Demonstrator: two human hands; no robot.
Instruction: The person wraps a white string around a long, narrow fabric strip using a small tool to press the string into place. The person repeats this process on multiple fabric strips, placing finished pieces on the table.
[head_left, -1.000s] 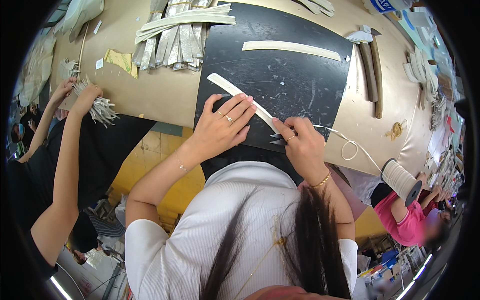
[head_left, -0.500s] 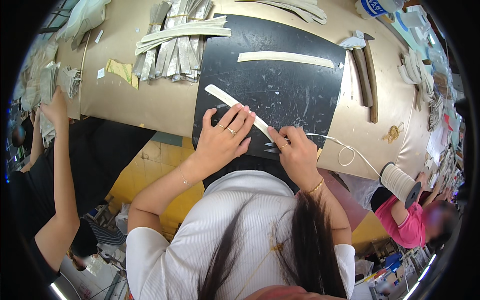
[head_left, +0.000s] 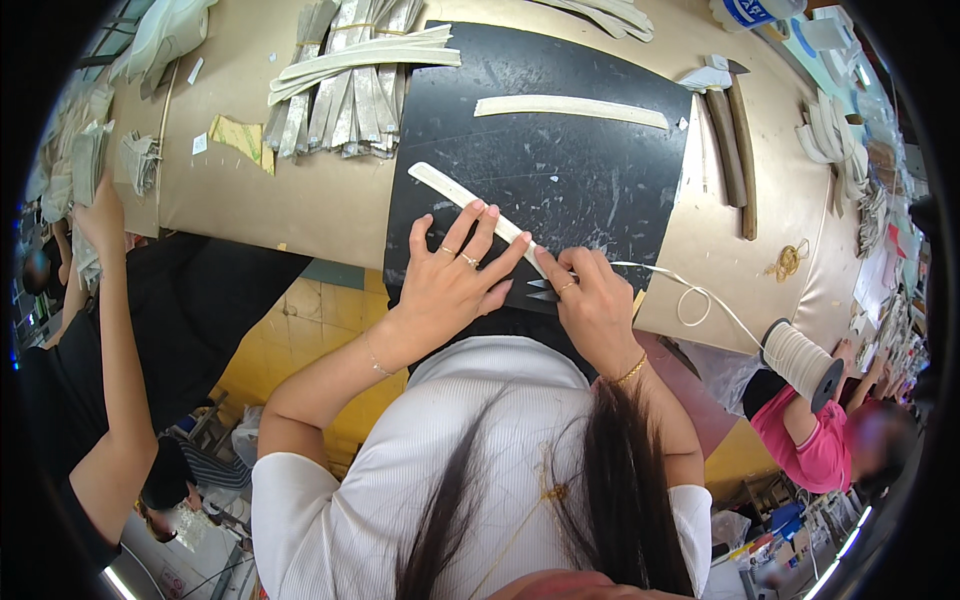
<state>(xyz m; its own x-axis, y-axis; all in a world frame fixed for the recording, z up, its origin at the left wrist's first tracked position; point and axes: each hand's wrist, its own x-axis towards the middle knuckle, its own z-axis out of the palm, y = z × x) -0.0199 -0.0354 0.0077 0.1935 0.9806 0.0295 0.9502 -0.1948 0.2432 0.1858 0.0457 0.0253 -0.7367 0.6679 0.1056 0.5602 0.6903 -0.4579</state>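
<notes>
A narrow cream strip [head_left: 445, 187] lies slantwise on the black cutting mat [head_left: 600, 190]. My left hand [head_left: 450, 272] rests on it, fingers spread, the fingertips pressing along its length. At the strip's near end my right hand [head_left: 588, 290] is closed, thumb and index finger pinched at the strip. The two pointed blades of a pair of snips [head_left: 541, 291] stick out to the left from under that hand; their handles are hidden in the palm. A thin white cord [head_left: 690, 282] runs from a spool [head_left: 797, 358] on the right into the right hand.
Another cream strip [head_left: 570, 108] lies farther back on the mat. Bundled grey strips [head_left: 352, 105] are at the back left, a hammer [head_left: 722, 140] and another wooden-handled tool at the right. A co-worker's arm [head_left: 120, 330] reaches in at the left; a person in pink [head_left: 810, 440] sits at the right.
My left index finger has moved right along the strip, toward my right hand, and the fingers have spread wider. The right hand stays almost in place. The co-worker's hand at left has shifted slightly.
</notes>
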